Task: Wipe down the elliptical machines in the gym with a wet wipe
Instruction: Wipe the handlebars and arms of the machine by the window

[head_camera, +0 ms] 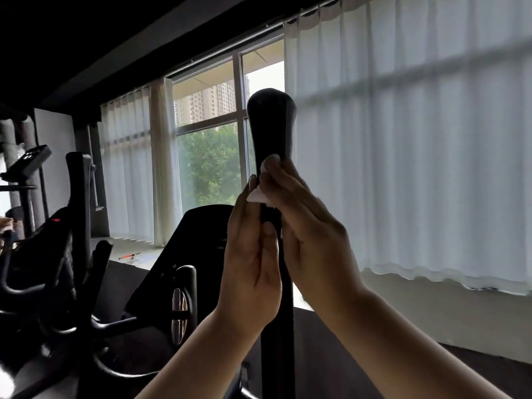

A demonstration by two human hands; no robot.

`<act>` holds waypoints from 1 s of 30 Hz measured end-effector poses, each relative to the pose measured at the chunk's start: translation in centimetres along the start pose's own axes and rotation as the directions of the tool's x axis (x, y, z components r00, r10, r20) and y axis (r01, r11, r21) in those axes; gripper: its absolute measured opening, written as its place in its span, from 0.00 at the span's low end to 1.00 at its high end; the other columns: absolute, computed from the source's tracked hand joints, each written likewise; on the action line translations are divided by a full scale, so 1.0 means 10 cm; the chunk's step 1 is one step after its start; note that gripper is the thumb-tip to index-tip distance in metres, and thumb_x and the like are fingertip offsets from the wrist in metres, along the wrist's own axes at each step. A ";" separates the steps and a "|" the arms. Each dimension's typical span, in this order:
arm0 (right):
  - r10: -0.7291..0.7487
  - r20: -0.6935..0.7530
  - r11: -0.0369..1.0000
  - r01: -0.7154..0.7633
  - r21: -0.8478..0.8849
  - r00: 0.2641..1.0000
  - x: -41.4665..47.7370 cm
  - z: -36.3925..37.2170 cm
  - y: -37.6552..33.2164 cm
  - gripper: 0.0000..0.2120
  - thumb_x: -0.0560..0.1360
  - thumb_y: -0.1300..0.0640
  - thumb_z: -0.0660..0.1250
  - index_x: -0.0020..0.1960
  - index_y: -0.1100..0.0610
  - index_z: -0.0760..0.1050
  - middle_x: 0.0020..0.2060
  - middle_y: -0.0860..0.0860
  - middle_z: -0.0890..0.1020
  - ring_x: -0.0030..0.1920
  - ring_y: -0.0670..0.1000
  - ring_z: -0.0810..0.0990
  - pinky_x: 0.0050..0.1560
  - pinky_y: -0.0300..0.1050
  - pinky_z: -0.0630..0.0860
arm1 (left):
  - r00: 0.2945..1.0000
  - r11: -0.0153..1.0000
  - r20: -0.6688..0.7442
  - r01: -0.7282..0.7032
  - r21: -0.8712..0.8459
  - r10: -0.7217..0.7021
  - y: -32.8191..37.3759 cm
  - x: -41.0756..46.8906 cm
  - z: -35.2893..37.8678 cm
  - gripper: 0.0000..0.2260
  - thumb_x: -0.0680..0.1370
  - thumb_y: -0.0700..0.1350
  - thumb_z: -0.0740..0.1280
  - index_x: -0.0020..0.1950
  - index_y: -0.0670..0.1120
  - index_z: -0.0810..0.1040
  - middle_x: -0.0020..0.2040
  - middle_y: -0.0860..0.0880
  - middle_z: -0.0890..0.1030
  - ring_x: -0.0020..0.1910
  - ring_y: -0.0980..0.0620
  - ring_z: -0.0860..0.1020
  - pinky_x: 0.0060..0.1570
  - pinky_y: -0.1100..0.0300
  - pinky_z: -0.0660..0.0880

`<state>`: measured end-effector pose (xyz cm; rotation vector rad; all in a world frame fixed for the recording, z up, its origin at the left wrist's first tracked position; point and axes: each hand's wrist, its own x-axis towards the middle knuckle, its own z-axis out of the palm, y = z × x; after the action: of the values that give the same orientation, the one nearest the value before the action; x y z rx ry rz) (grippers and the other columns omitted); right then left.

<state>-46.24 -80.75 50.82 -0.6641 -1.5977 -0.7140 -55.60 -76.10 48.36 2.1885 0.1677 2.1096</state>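
Observation:
An upright black elliptical handle (270, 125) with a rounded, flared top rises in the middle of the head view. My left hand (250, 254) lies against its left side, thumb across the front. My right hand (308, 226) presses against its right side with a white wet wipe (257, 195) pinched between the fingers and the handle. Only a small corner of the wipe shows between the two hands. The handle's pole (277, 341) continues down between my forearms.
The elliptical's dark console (184, 254) and lower handlebars (115, 326) sit at the lower left. Another machine with a display (28, 159) stands at the far left. White curtains (417, 154) and a window (210, 139) fill the back.

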 end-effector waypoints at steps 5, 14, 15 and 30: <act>-0.038 0.051 0.999 0.038 -0.005 0.998 -0.34 0.03 -0.04 0.16 0.84 0.63 0.60 0.69 0.64 0.75 0.72 0.58 0.74 0.77 0.55 0.67 0.74 0.51 0.69 | 1.000 1.000 0.009 -0.008 -0.013 0.008 -0.03 -0.14 -0.03 0.19 0.85 0.36 0.55 0.76 0.34 0.66 0.75 0.41 0.71 0.77 0.45 0.68 0.75 0.46 0.66; -0.056 0.066 0.996 0.061 -0.067 0.996 -0.46 0.02 -0.05 0.16 0.81 0.68 0.64 0.68 0.65 0.76 0.71 0.59 0.75 0.75 0.54 0.69 0.74 0.49 0.68 | 0.999 1.000 0.043 0.024 -0.012 -0.024 -0.04 -0.35 -0.06 0.20 0.83 0.32 0.56 0.76 0.33 0.66 0.75 0.41 0.70 0.77 0.45 0.67 0.76 0.48 0.65; -0.064 0.089 0.995 0.070 -0.068 0.994 -0.54 0.02 -0.07 0.16 0.80 0.69 0.65 0.68 0.66 0.76 0.70 0.59 0.75 0.75 0.54 0.69 0.74 0.50 0.68 | 0.998 0.999 0.047 0.034 -0.027 -0.033 -0.06 -0.40 -0.06 0.19 0.83 0.32 0.56 0.75 0.33 0.67 0.74 0.41 0.72 0.76 0.44 0.69 0.75 0.45 0.66; -0.022 0.014 0.942 0.026 -0.336 1.000 -0.90 -0.01 -0.19 0.12 0.81 0.64 0.69 0.64 0.61 0.81 0.58 0.57 0.82 0.57 0.60 0.80 0.65 0.41 0.71 | 0.988 0.985 0.090 0.134 -0.105 -0.125 -0.08 -0.97 -0.07 0.19 0.83 0.33 0.54 0.75 0.30 0.65 0.73 0.37 0.72 0.75 0.40 0.70 0.74 0.43 0.67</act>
<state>-46.40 -82.33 41.75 -0.8977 -1.5077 -1.0165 -56.69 -76.71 38.72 2.1353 0.1765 1.9089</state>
